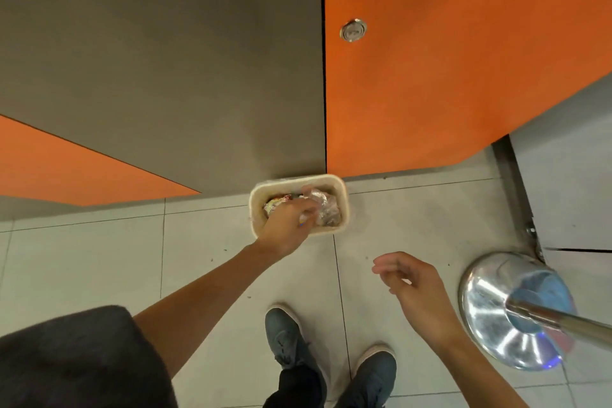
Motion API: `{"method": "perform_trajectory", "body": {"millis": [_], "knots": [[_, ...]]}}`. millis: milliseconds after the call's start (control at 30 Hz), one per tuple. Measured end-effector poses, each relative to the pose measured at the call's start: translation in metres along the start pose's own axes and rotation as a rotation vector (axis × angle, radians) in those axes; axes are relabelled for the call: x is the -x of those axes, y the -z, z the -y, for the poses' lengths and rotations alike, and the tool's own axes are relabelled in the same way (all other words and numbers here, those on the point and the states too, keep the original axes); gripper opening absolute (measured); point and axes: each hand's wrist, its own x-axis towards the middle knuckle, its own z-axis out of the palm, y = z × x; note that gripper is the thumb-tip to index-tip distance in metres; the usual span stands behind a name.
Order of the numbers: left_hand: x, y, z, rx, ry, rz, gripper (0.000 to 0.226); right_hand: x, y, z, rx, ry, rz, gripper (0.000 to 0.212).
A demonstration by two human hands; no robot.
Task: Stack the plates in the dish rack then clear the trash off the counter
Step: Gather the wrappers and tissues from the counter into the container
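Observation:
A cream rectangular trash bin [342, 195] stands on the tiled floor against the cabinet fronts. Inside it lie crumpled clear plastic [326, 207] and a colourful wrapper [276, 204]. My left hand [286, 230] reaches over the bin's near rim, fingers curled round a small piece of trash with a yellow bit showing at the fingertips. My right hand [409, 285] hovers over the floor to the right of the bin, fingers loosely curled and holding nothing. No plates or dish rack are in view.
Grey and orange cabinet doors [430, 76] rise behind the bin; one has a round metal lock [353, 30]. A shiny metal stool base with a pole [510, 311] stands at the right. My two blue shoes [291, 338] are on the grey floor tiles.

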Motion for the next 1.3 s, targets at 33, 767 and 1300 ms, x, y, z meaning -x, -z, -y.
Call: {"method": "perform_trajectory", "body": {"millis": [33, 767, 1300], "knots": [[0.013, 0.014, -0.018, 0.082, 0.001, 0.008, 0.017, 0.005, 0.003, 0.016, 0.008, 0.025, 0.0, 0.026], [0.194, 0.315, -0.34, 0.669, -0.091, -0.345, 0.022, 0.194, 0.069, 0.405, -0.097, 0.463, -0.065, 0.02], [0.014, 0.342, -0.411, -0.237, -0.339, -0.12, 0.049, 0.05, 0.292, 0.516, 0.471, 0.47, -0.419, 0.05]]}}
